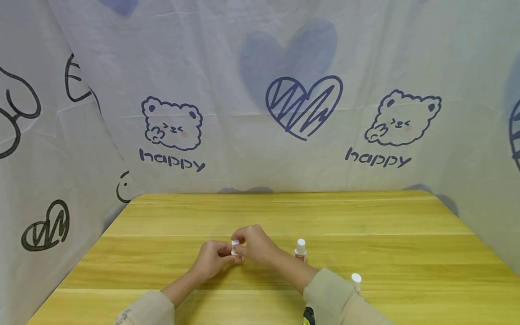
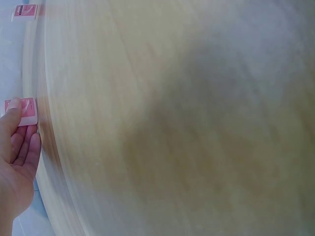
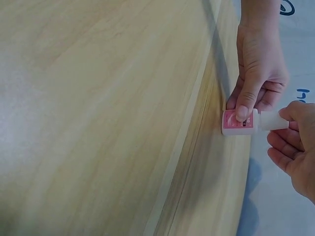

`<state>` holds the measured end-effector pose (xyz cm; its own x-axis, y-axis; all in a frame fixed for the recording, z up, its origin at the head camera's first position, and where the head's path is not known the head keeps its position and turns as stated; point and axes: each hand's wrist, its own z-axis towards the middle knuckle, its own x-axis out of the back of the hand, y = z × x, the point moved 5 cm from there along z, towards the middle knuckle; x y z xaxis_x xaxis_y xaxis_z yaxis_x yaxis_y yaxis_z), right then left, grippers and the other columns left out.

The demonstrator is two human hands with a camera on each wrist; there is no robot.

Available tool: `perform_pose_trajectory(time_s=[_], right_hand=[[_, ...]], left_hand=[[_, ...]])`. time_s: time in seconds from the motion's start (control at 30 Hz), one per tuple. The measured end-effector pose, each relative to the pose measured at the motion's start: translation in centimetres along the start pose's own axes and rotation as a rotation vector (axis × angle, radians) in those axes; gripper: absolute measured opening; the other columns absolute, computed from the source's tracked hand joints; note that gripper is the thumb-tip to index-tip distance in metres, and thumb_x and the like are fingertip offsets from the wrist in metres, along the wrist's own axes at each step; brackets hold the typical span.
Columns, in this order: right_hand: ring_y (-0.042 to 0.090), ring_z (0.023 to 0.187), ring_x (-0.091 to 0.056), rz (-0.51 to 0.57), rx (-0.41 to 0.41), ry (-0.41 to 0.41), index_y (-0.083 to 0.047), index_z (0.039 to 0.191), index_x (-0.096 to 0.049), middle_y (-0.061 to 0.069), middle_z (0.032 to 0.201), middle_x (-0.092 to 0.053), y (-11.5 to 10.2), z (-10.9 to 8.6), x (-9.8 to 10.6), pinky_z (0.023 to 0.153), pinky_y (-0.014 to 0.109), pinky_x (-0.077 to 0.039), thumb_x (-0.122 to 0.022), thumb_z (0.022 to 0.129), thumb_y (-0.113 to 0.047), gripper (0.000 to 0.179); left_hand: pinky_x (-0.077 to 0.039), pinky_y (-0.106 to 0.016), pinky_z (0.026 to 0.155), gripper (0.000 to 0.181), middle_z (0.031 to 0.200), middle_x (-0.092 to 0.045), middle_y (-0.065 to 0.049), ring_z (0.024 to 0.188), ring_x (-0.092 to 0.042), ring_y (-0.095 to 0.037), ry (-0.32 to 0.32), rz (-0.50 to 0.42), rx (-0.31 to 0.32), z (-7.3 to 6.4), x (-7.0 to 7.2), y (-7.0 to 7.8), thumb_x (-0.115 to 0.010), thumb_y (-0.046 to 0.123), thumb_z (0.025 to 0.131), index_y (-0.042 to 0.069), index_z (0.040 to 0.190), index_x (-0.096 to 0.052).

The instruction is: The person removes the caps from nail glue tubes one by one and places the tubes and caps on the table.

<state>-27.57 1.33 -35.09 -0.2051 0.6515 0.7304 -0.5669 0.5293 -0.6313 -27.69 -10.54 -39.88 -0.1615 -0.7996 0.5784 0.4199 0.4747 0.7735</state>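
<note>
Left hand (image 1: pixel 210 261) grips a small bottle (image 3: pixel 239 131), right hand (image 1: pixel 257 246) pinches its white cap (image 3: pixel 271 120) — apparently cap work, next calling for a steady twist.

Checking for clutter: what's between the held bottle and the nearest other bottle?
The head view shows the right hand and wrist, then bare tabletop.

The bottle (image 3: pixel 239 131) is white with a pink label (image 3: pixel 229 120) and white cap (image 3: pixel 273 121); the tabletop (image 1: pixel 390 253) is yellow with streaked wood grain; the backdrop (image 1: pixel 243 153) is pale grey, patterned with bluish-purple hearts (image 1: pixel 292 58) and outlined bears (image 1: pixel 174 124); the sleeves (image 1: pixel 329 291) are beige.
</note>
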Motion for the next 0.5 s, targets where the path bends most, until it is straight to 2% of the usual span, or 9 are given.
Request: perform_pose_trajectory(time_s=[0.23,0.5], right_hand=[[0.021,0.086,-0.065,-0.003,0.010,0.024,0.002,0.089,-0.069,0.012,0.092,-0.071,-0.01,0.01,-0.04,0.073,0.022,-0.052,-0.063,0.083,0.001,0.009],[0.020,0.082,-0.064,-0.014,-0.004,0.094,0.003,0.087,-0.069,0.012,0.087,-0.071,0.03,-0.02,-0.14,0.071,0.024,-0.052,-0.068,0.082,-0.003,0.008]], left_hand=[[-0.053,-0.015,0.063,0.016,0.081,-0.073,-0.013,0.074,-0.070,-0.017,-0.009,-0.019,-0.010,-0.04,0.09,0.12,-0.074,0.013,0.077,0.000,0.085,-0.073],[-0.052,-0.014,0.059,0.019,0.078,-0.073,-0.012,0.068,-0.066,-0.006,-0.001,0.006,-0.009,0.01,0.07,0.10,-0.074,0.014,0.076,-0.001,0.087,-0.073]])
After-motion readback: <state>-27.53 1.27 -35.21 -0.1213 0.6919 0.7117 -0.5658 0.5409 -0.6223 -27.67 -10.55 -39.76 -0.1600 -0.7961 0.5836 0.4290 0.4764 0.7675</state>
